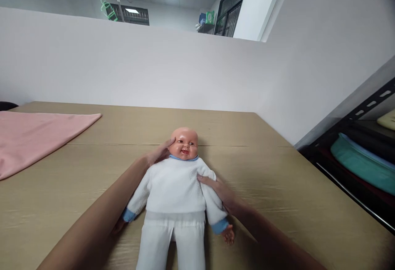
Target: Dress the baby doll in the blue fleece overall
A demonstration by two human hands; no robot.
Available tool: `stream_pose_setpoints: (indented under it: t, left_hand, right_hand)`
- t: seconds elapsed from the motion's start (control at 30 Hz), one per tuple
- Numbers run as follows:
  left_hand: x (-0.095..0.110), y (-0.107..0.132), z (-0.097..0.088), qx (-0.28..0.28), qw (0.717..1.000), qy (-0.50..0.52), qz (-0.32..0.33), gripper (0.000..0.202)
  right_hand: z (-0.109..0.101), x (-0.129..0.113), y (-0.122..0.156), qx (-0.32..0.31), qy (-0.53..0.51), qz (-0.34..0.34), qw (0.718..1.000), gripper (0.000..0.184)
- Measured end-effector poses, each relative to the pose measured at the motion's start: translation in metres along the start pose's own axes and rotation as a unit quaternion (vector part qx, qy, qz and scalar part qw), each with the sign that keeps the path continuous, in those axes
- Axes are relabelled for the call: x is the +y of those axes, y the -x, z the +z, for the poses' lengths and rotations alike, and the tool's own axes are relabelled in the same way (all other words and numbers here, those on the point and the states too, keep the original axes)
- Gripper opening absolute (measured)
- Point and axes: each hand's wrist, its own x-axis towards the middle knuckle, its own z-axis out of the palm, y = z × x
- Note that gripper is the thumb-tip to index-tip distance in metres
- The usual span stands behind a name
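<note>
A baby doll lies face up on the wooden table, its head toward the far side. It wears a white fleece top with blue collar and cuffs, and white trousers that run out of the lower edge of the view. My left hand cups the side of the doll's head and neck, thumb by its cheek, the other fingers hidden behind. Around the doll's upper arm on the other side, my right hand is closed, with the thumb on the sleeve near the chest and the remaining fingers out of sight.
A pink cloth is spread on the table at the left. Beyond the table stands a white partition wall. On the right, a black metal shelf holds folded fabric, including a teal piece.
</note>
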Motion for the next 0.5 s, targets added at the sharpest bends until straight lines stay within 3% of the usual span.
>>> stream_pose_setpoints:
  t: [0.2, 0.33, 0.5]
  left_hand:
    - [0.023, -0.026, -0.026, 0.008, 0.999, 0.027, 0.043, 0.086]
    - [0.035, -0.043, -0.047, 0.065, 0.997, 0.023, 0.043, 0.089]
    - [0.04, -0.056, -0.055, 0.074, 0.996, 0.008, 0.043, 0.083]
  right_hand:
    - [-0.029, 0.004, -0.033, 0.031, 0.084, -0.032, 0.995, 0.067]
    - [-0.047, 0.019, -0.033, 0.061, 0.147, -0.101, 0.982, 0.074]
    - [-0.051, 0.02, -0.029, 0.157, 0.206, -0.115, 0.959, 0.079]
